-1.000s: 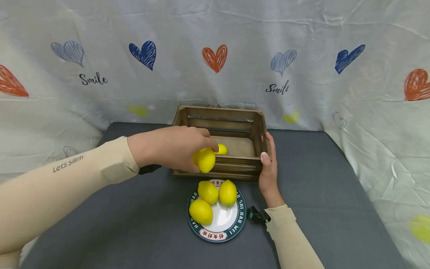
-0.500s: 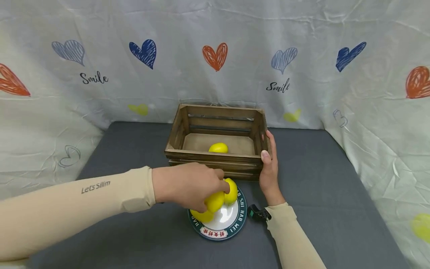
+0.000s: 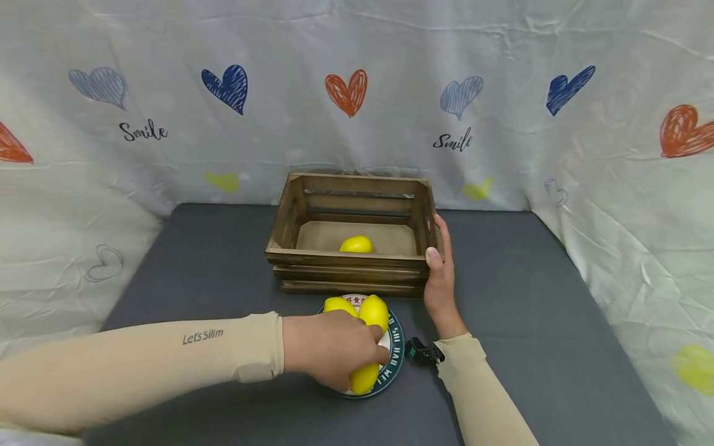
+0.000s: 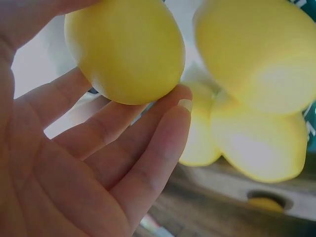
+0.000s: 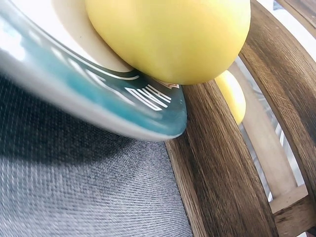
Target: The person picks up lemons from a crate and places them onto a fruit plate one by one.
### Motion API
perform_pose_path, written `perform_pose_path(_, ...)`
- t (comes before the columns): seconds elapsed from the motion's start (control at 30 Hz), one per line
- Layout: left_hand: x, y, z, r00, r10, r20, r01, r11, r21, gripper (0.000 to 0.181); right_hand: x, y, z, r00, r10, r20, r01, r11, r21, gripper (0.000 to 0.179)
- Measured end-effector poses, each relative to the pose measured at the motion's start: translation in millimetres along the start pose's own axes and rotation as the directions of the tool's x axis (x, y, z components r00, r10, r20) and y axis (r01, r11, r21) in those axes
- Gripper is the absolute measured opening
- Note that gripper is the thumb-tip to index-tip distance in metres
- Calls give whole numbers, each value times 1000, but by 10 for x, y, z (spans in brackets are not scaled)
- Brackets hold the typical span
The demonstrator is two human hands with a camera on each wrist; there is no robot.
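Observation:
Over the near part of the plate, my left hand (image 3: 337, 350) holds a yellow lemon (image 3: 364, 379) between thumb and fingers. In the left wrist view this lemon (image 4: 126, 49) lies at the fingertips, and several others sit close beside it. Two lemons (image 3: 374, 313) show beyond the hand on the plate (image 3: 396, 353), which is white with a dark teal lettered rim. My right hand (image 3: 440, 285) grips the right front corner of a brown slatted wooden crate (image 3: 346, 272), thumb on the front, fingers along the side. One lemon (image 3: 356, 244) lies inside the crate.
The plate stands right in front of the crate on a dark grey tabletop (image 3: 223, 248). Behind and at both sides hangs a white cloth (image 3: 390, 37) printed with hearts. A black wristband (image 3: 425, 352) sits at the right wrist.
My left hand has brought a lemon from the crate's front edge down to the plate and moved to the plate's near side. The right hand keeps its grip on the crate.

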State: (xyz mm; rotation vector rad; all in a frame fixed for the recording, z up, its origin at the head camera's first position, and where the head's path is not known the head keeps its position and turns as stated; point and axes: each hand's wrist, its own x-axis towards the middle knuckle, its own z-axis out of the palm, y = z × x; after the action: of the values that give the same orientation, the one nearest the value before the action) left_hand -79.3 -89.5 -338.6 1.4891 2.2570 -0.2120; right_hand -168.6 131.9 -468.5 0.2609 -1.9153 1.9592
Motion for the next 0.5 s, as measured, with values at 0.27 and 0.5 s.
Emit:
perform_pose_path(0.27,86,7,161,1000,16,-6,-16,999,36,55,-7,3,16,1000,9,-3,-9,1000,-18,70)
perform_pose_path(0.5,111,-13,234,1000,10,9,-10,1000,15,57,-4,10,15,1000,2,-7,-3,1000,-17,69)
